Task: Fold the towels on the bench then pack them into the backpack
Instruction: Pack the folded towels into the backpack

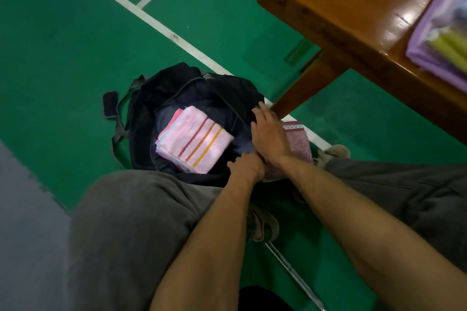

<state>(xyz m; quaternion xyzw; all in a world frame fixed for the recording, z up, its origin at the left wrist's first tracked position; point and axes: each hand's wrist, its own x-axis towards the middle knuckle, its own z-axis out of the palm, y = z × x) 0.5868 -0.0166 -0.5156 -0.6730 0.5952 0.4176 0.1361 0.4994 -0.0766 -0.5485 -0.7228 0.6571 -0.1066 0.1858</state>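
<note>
A black backpack [161,88] lies open on the green floor between my knees. Inside it sits a stack of folded towels, the top one pink [195,140] with red, orange and yellow stripes. My right hand [269,134] holds a folded mauve towel [299,140] with a white patterned edge at the bag's right rim. My left hand [246,166] grips the near right edge of the bag's opening, just under my right wrist. The brown wooden bench [353,15] stands at the upper right.
A purple folded cloth [442,40] with a yellow item on it lies on the bench's right end. A bench leg [308,86] comes down just behind my right hand. White court lines cross the green floor. A backpack strap trails to the left.
</note>
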